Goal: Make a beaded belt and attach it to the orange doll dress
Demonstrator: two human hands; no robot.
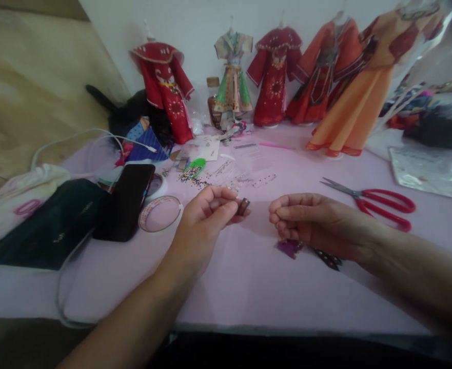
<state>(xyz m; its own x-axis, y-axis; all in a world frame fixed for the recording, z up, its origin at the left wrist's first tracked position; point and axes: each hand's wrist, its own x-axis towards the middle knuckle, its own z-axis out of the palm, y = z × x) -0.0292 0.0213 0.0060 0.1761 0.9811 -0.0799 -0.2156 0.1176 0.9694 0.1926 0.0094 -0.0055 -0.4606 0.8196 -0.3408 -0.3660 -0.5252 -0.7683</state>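
Note:
Between the thumb and fingers of my left hand [214,212] is a small dark strip [243,206] with orange-red marks. My right hand [306,215] is closed in a pinch to the right of it, thumb against fingertips; what it holds, if anything, is too small to make out. Below my right hand a small purple piece [288,248] lies on the pink-covered table [241,287]. A dark patterned strip [328,259] lies partly hidden under the same hand.
Red-handled scissors [383,201] lie at the right. Left of my hands are tape rolls [160,213], a black phone [128,200] and a white cable. Small beads [191,177] are scattered near a green scoop [198,165]. Dressed doll stands, including a red dress [275,82], line the back.

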